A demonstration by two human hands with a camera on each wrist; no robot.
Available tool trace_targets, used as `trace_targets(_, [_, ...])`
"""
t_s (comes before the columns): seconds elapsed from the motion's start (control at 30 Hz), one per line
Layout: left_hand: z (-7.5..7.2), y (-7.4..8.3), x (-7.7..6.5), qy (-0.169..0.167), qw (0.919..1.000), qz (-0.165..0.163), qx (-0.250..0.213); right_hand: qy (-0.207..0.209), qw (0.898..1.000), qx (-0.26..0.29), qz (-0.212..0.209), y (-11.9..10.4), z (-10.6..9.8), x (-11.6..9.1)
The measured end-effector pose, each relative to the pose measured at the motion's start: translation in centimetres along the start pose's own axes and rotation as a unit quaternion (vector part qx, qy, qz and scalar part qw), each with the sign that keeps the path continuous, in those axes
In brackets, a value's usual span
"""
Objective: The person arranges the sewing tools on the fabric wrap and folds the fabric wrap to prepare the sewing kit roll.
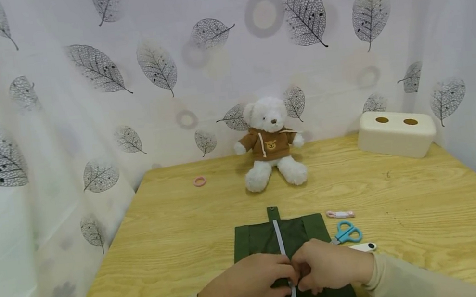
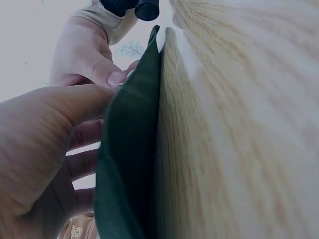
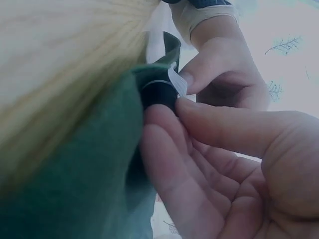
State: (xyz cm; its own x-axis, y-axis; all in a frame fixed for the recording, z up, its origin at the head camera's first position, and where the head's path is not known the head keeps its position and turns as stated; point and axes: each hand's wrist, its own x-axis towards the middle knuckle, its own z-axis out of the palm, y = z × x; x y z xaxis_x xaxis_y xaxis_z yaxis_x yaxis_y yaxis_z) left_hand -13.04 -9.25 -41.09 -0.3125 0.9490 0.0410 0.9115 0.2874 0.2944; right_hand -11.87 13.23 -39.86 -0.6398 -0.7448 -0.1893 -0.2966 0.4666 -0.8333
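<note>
A dark green cloth pouch [image 1: 242, 240] lies on the table, its snap tab pointing away from me. Down its middle runs a light grey, zipper-like strip [image 1: 279, 237], ribbed in the right wrist view. My left hand [image 1: 258, 278] pinches the strip near its close end. Right beside it, my right hand [image 1: 330, 263] holds the dark cloth at the strip between thumb and curled fingers. The two hands' fingertips nearly meet. In the left wrist view the pouch's near edge [image 2: 130, 119] is lifted into a fold. Part of the strip is hidden behind my fingers.
Right of the pouch lie blue-handled scissors [image 1: 348, 232], a pink-and-white bundle [image 1: 340, 214] and a white handle [image 1: 365, 247]. A teddy bear [image 1: 269, 140] in a brown hoodie sits at the back. A pink ring [image 1: 200, 181] and a cream box [image 1: 396, 139] are also on the table.
</note>
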Motion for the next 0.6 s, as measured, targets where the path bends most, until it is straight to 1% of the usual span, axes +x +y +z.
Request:
trace_targets(0.13, [-0.17, 0.16, 0.01, -0.004, 0.9998, -0.018, -0.007, 0.005, 1.0, 0.024, 0.011, 0.06, 0.16, -0.08])
trace_targets(0.23, [-0.28, 0.11, 0.02, -0.01, 0.9992, -0.037, -0.011, 0.006, 0.999, 0.033, 0.026, -0.01, 0.29, -0.09])
trace_targets(0.33, [-0.27, -0.08, -0.01, -0.019, 0.9985, -0.049, -0.018, -0.002, 0.999, 0.045, 0.031, 0.05, 0.41, -0.15])
trace_targets(0.47, [-0.26, -0.42, -0.08, -0.036, 0.9969, -0.06, -0.036, -0.017, 0.997, 0.066, 0.024, 0.3, 0.5, -0.26])
trace_targets(0.6, [-0.26, -0.56, -0.09, -0.046, 0.9969, -0.059, -0.025, -0.024, 0.996, 0.08, 0.017, 0.5, 0.6, -0.29])
